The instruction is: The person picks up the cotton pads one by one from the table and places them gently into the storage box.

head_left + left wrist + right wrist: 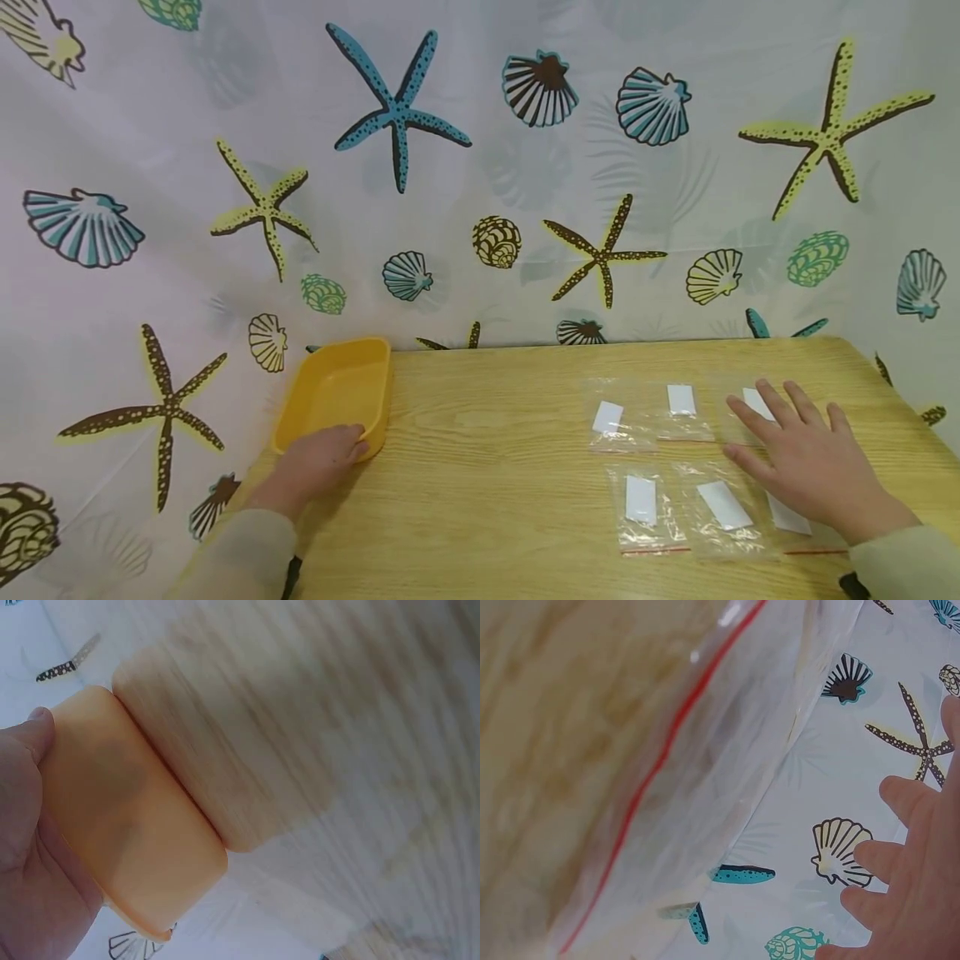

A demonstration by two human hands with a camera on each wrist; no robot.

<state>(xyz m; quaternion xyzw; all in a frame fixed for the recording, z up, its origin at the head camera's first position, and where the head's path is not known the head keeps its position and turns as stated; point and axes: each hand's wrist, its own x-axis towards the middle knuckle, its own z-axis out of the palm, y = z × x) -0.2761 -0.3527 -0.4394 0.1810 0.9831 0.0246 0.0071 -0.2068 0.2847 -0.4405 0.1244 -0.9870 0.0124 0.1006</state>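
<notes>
My left hand [318, 467] grips the near edge of a yellow plastic tray [337, 396] at the table's left side. In the left wrist view the thumb lies at the tray's [135, 802] rim, while some fingers are hidden. My right hand [813, 467] is spread palm down over the right end of several clear zip bags, each with a white card inside. It partly covers an upper bag's card [757, 403] and a lower bag's card [789, 515]. In the right wrist view, a zip bag [667, 780] with a red seal line shows beside the straight fingers [907, 802].
The bags lie in two rows on the wooden table [480, 467], among them an upper left bag [609, 417] and a lower left bag [641, 500]. A white curtain [465, 175] printed with starfish and shells hangs behind the table and along both sides.
</notes>
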